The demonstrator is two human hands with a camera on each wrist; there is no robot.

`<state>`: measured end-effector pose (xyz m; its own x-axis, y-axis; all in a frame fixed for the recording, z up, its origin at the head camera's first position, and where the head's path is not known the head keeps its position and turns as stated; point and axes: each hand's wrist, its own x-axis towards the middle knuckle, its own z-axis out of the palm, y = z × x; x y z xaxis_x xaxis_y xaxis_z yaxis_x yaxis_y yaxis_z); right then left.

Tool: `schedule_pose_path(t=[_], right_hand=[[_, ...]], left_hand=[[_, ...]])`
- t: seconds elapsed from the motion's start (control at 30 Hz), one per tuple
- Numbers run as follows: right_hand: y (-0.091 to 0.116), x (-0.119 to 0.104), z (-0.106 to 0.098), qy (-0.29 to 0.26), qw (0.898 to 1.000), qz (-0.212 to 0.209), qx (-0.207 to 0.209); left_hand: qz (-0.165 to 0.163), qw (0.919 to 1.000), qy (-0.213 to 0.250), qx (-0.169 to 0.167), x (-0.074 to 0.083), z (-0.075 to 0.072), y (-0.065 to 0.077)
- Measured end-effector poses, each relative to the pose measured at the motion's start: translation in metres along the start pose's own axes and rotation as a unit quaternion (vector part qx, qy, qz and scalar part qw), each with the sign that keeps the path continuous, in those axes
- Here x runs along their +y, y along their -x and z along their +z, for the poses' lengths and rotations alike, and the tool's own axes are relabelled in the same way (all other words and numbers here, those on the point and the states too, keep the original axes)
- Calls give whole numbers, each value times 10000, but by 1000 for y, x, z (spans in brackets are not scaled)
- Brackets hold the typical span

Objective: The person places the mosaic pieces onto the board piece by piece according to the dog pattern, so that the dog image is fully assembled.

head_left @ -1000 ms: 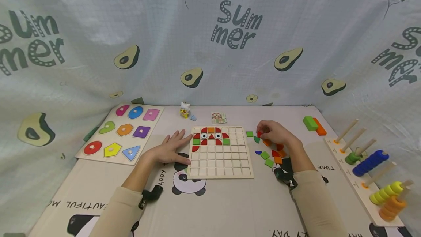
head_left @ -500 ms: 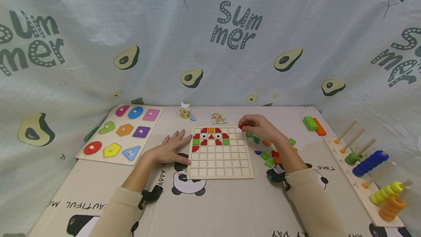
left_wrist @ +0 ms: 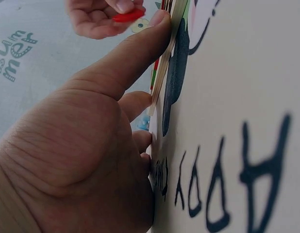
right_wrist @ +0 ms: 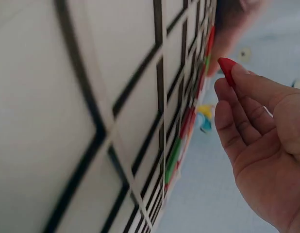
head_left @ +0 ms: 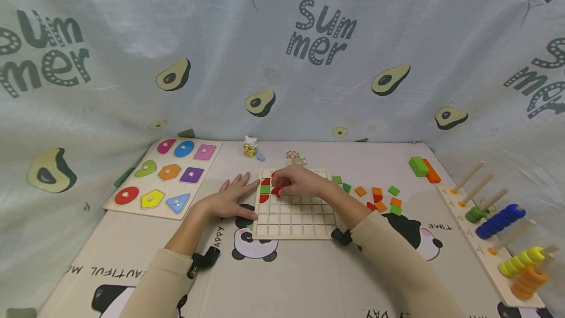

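My right hand (head_left: 299, 182) pinches a red quarter-round tile (right_wrist: 227, 70) between thumb and fingertips, over the upper left of a wooden grid board (head_left: 296, 220). Part of the tile pattern lies hidden under that hand. At the board's left side a green square tile (head_left: 265, 189) sits between red tiles, and a curved red tile (head_left: 263, 198) fills the cell below it. My left hand (head_left: 229, 201) rests with spread fingers along the board's left edge, its thumb touching the edge in the left wrist view.
Loose orange, red and green tiles (head_left: 360, 191) lie right of the board. Behind it are a small picture card (head_left: 295, 157) and a figurine (head_left: 249, 147). A shape puzzle (head_left: 138, 182) stands left; a green block (head_left: 418, 166) and a peg counting stand (head_left: 487, 262) stand right.
My right hand has picked the red tile from the loose pieces and carried it left across to the board's upper left. My left hand stays put.
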<state>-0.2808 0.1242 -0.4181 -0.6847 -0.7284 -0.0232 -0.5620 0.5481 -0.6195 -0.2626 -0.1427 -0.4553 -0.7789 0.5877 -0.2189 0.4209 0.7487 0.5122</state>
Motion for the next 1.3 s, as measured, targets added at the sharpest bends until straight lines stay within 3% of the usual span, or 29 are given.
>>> schedule_pose_path(t=[0.23,0.6,0.83,1.0,1.1,1.17,1.3], right_hand=[[-15,-4,11,370,9987,-324,-168],[-19,-6,13,1008,9938,-298,-349],[-17,-14,15,1617,9859,-159,-394],[-15,-16,17,2007,9782,-349,-402],[-11,-15,16,1997,9780,-440,-419],[-5,-14,12,1762,9832,-375,-295],[17,-9,-4,1320,9905,-181,333]], left_hand=[[-40,10000,45,-54,-1,0,0],[13,10000,17,-26,-3,0,-1],[52,10000,-8,-50,-3,0,-1],[62,10000,0,-30,-1,0,0],[35,10000,8,-17,-2,1,-1],[26,10000,17,-13,-2,1,-1],[37,10000,-4,14,-1,1,-1]])
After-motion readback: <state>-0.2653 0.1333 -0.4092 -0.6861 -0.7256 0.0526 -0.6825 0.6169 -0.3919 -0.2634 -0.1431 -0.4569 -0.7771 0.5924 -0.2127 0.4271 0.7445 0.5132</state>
